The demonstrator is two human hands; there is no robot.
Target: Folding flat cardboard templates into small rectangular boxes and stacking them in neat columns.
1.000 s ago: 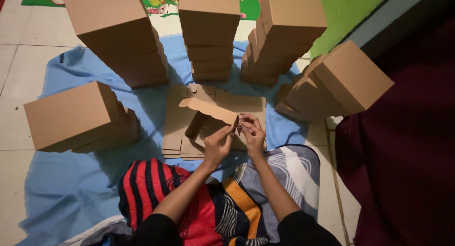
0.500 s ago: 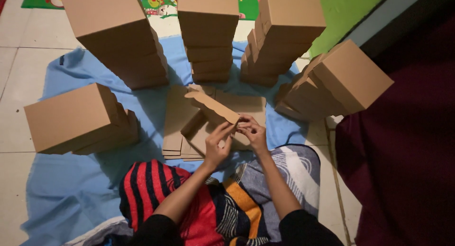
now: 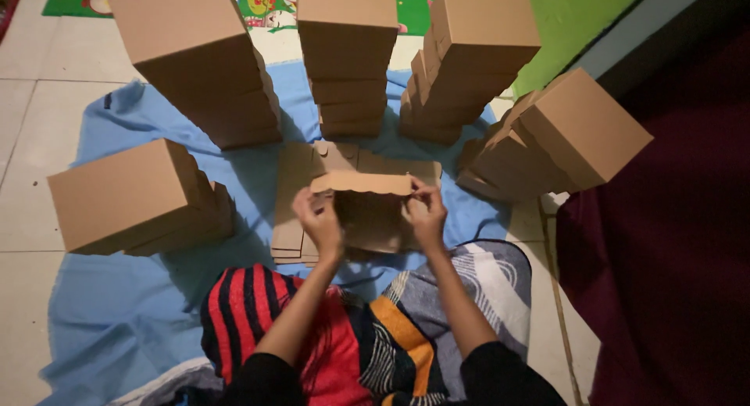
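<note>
Both hands pinch a half-folded brown cardboard box (image 3: 367, 211): the left hand (image 3: 319, 218) has its fingers clamped on the left end of the scalloped flap, the right hand (image 3: 426, 212) on the right end. Under the fingers lies a stack of flat brown cardboard blanks (image 3: 293, 211), unfolded. Beyond and beside the fingers, tall piles of finished brown boxes (image 3: 348, 54) ring the blue cloth (image 3: 117, 312).

A half-folded brown cardboard box (image 3: 367, 211) stands near the middle, over a pile of flat box blanks (image 3: 301, 195). Tall stacks of closed brown boxes rise far left (image 3: 199, 62), far centre (image 3: 348, 54) and far right (image 3: 473, 58); shorter stacks sit left (image 3: 129, 195) and right (image 3: 562, 136).
</note>
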